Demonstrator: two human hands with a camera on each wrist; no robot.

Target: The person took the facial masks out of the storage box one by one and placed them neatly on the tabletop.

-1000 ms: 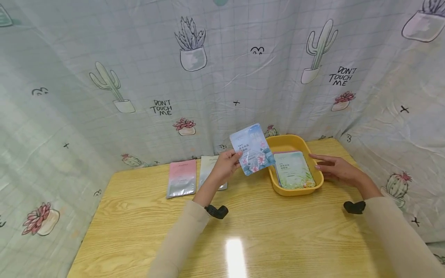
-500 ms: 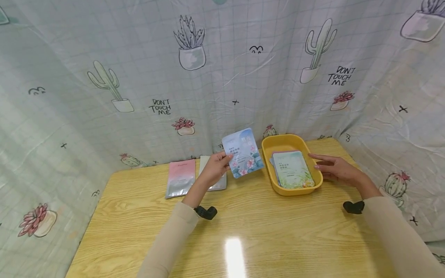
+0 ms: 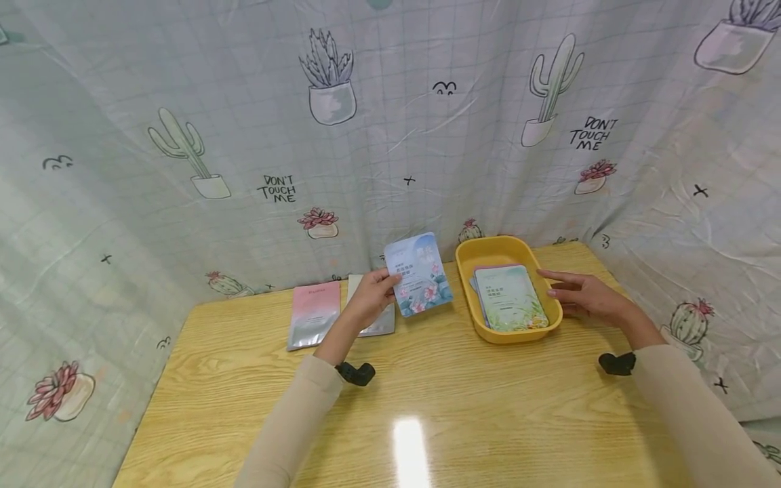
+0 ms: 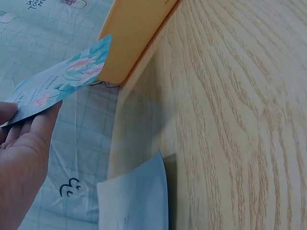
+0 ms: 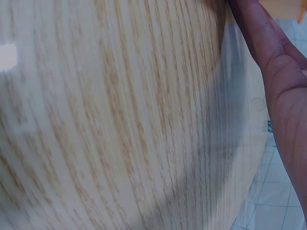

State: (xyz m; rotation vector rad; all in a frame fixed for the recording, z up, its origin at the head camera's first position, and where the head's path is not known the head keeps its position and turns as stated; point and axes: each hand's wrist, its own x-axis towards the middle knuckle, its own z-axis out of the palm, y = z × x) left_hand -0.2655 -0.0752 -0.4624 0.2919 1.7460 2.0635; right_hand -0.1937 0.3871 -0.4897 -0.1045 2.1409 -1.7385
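Observation:
My left hand pinches a blue sachet with pink lotus flowers by its left edge, thumb on the front. In the left wrist view the sachet is raised above the table, with fingers underneath. To its right stands a yellow plastic basket with a small stack of sachets inside, a green one on top. The fingers of my right hand are extended and touch the basket's right side. A pale silver sachet lies on the table, partly hidden behind my left hand.
A pink and silver sachet lies left of the pale one on the wooden table. Behind the table hangs a cloth printed with cacti. Black straps with small camera mounts are on both wrists.
My left hand has moved left and slightly down with the blue sachet, away from the basket and over the pale sachet. The right hand has stayed at the basket.

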